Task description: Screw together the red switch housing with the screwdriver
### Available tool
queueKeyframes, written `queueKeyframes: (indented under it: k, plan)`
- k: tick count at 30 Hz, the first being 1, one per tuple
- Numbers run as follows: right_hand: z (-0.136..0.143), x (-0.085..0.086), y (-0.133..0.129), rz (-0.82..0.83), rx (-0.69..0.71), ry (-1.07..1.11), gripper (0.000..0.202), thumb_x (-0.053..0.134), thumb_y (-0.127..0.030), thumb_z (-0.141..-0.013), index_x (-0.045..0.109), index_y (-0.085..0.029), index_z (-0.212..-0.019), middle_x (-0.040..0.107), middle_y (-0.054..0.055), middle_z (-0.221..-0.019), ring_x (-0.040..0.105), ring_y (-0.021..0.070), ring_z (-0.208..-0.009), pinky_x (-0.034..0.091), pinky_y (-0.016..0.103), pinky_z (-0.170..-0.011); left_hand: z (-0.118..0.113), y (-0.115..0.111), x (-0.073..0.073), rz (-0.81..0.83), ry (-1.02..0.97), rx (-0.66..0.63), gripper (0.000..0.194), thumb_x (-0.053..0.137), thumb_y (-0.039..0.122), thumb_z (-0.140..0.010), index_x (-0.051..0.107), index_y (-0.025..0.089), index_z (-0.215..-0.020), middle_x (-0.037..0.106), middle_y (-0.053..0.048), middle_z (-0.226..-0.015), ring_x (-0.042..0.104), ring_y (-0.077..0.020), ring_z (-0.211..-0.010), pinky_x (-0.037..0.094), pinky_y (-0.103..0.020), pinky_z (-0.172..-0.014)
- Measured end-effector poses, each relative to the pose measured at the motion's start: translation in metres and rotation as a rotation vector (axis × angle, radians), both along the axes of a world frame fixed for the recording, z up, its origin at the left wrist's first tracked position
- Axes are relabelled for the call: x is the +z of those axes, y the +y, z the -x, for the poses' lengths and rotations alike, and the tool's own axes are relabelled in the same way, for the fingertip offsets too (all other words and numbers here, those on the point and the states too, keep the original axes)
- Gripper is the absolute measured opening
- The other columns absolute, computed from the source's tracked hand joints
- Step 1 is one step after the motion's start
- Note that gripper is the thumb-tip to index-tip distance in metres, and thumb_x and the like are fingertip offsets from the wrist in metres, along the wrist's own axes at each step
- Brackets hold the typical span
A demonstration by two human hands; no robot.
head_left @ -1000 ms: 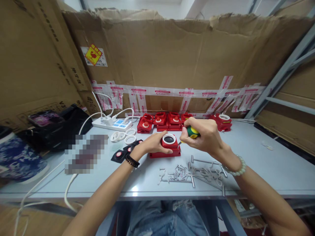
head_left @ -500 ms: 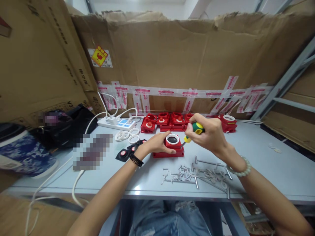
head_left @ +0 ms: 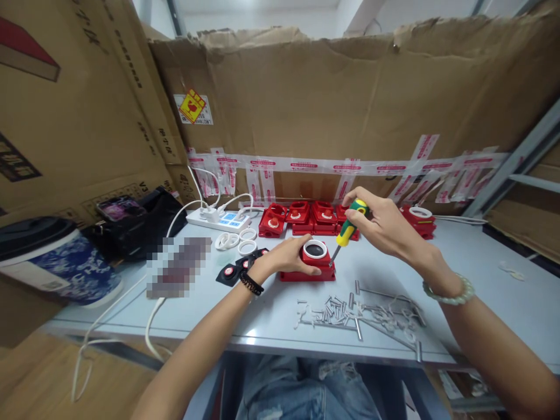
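Note:
My left hand [head_left: 294,256] is closed round the left side of a red housing [head_left: 308,275] that rests on the table. A white ring [head_left: 315,249] surrounds a dark round centre on top of it. In my right hand [head_left: 380,219] is a green-and-yellow screwdriver [head_left: 347,228], tilted, its metal tip down at the housing's right front corner. Whether the tip sits in a screw is too small to tell. Loose screws [head_left: 335,309] lie in a pile in front of the housing, beside metal T-shaped rods [head_left: 385,332] tangled with whitish strips.
Several red housings [head_left: 324,214] line the back, and another [head_left: 422,224] stands at the right. White rings [head_left: 247,248] and black pieces [head_left: 228,273] lie left, near a power strip [head_left: 219,219] with cables. A patterned cup [head_left: 65,262] stands far left. Cardboard [head_left: 284,99] walls the back.
My right hand has shifted its hold, and the screwdriver now stands more upright, with its tip at the housing's corner. My left hand keeps its hold. The whole view has shifted slightly.

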State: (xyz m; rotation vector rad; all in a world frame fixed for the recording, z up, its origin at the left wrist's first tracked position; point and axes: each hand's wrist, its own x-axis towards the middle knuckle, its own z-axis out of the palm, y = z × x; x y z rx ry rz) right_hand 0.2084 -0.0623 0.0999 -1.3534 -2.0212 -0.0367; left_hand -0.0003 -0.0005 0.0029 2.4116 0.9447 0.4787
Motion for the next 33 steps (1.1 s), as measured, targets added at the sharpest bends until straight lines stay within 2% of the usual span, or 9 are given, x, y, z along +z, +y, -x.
queueKeyframes:
  k: [3,5,11,17,21,23,27,29,33]
  plan:
    - [0.009,0.007,-0.01,0.114,0.216,0.02,0.015,0.044,-0.025,-0.085,0.05,-0.022,-0.098,0.061,-0.001,-0.077,0.051,0.0115,-0.061,0.039,0.025,-0.057,0.0,0.0,0.0,-0.01,-0.001,-0.014,0.064,0.071,0.055,-0.062,0.052,0.017,-0.111,0.065,-0.009,-0.104,0.061,-0.0273,-0.09,0.045,-0.034,-0.074]
    - [0.018,0.007,-0.009,0.127,0.25,0.015,0.013,0.045,-0.028,-0.087,0.05,-0.022,-0.096,0.06,-0.002,-0.072,0.05,0.0108,-0.059,0.038,0.024,-0.056,-0.001,0.0,0.001,-0.029,0.009,-0.013,0.062,0.071,0.054,-0.063,0.052,0.017,-0.109,0.065,-0.009,-0.101,0.06,-0.0271,-0.088,0.044,-0.033,-0.072]
    - [0.037,0.001,0.003,-0.104,-0.159,-0.135,0.033,0.047,-0.051,-0.085,0.053,-0.02,-0.076,0.048,-0.002,-0.052,0.04,0.012,-0.048,0.027,0.027,-0.051,-0.002,-0.004,0.004,-0.039,0.039,0.016,0.057,0.07,0.053,-0.063,0.053,0.018,-0.104,0.065,-0.007,-0.099,0.061,-0.0265,-0.088,0.044,-0.031,-0.07]
    - [0.025,0.003,-0.002,0.087,0.124,-0.008,0.029,0.034,-0.036,-0.093,0.054,-0.02,-0.107,0.06,0.0,-0.071,0.051,0.0121,-0.059,0.035,0.025,-0.058,-0.002,-0.003,0.002,-0.026,0.036,0.006,0.061,0.07,0.053,-0.063,0.052,0.018,-0.109,0.065,-0.008,-0.1,0.061,-0.0269,-0.088,0.043,-0.032,-0.072]
    - [0.02,-0.002,0.003,-0.071,-0.087,-0.033,0.035,0.044,-0.05,-0.087,0.06,-0.018,-0.083,0.056,0.0,-0.06,0.044,0.0119,-0.051,0.03,0.026,-0.053,-0.002,-0.001,-0.002,-0.022,0.024,0.024,0.067,0.07,0.055,-0.061,0.052,0.017,-0.113,0.064,-0.01,-0.105,0.06,-0.0296,-0.094,0.043,-0.034,-0.075]
    - [0.021,-0.004,0.001,-0.122,-0.189,-0.105,0.038,0.042,-0.051,-0.088,0.062,-0.018,-0.086,0.054,0.0,-0.056,0.044,0.0133,-0.051,0.028,0.028,-0.053,-0.002,-0.001,-0.003,-0.026,0.024,0.029,0.066,0.07,0.055,-0.061,0.052,0.016,-0.112,0.064,-0.01,-0.104,0.06,-0.0301,-0.094,0.043,-0.034,-0.075]
    - [0.024,-0.004,-0.008,-0.057,0.027,-0.049,0.037,0.033,-0.04,-0.094,0.057,-0.019,-0.114,0.063,0.002,-0.073,0.05,0.0125,-0.058,0.034,0.026,-0.057,-0.002,0.0,-0.005,-0.026,0.023,0.01,0.063,0.07,0.054,-0.063,0.05,0.017,-0.11,0.064,-0.009,-0.102,0.06,-0.0278,-0.091,0.043,-0.033,-0.074]
    - [0.026,-0.007,-0.012,-0.05,0.11,0.02,0.034,0.036,-0.04,-0.093,0.058,-0.02,-0.109,0.062,0.0,-0.073,0.047,0.0105,-0.055,0.034,0.024,-0.055,-0.001,0.001,-0.005,-0.028,0.008,-0.007,0.059,0.07,0.053,-0.064,0.051,0.018,-0.108,0.065,-0.007,-0.1,0.06,-0.0262,-0.089,0.043,-0.032,-0.073]
    - [0.028,-0.011,-0.012,-0.202,-0.14,-0.033,0.037,0.046,-0.05,-0.087,0.062,-0.017,-0.084,0.055,0.0,-0.058,0.045,0.0122,-0.052,0.032,0.026,-0.053,-0.001,0.002,-0.006,-0.042,-0.016,-0.015,0.054,0.07,0.052,-0.063,0.052,0.019,-0.102,0.065,-0.006,-0.099,0.06,-0.0252,-0.087,0.043,-0.031,-0.071]
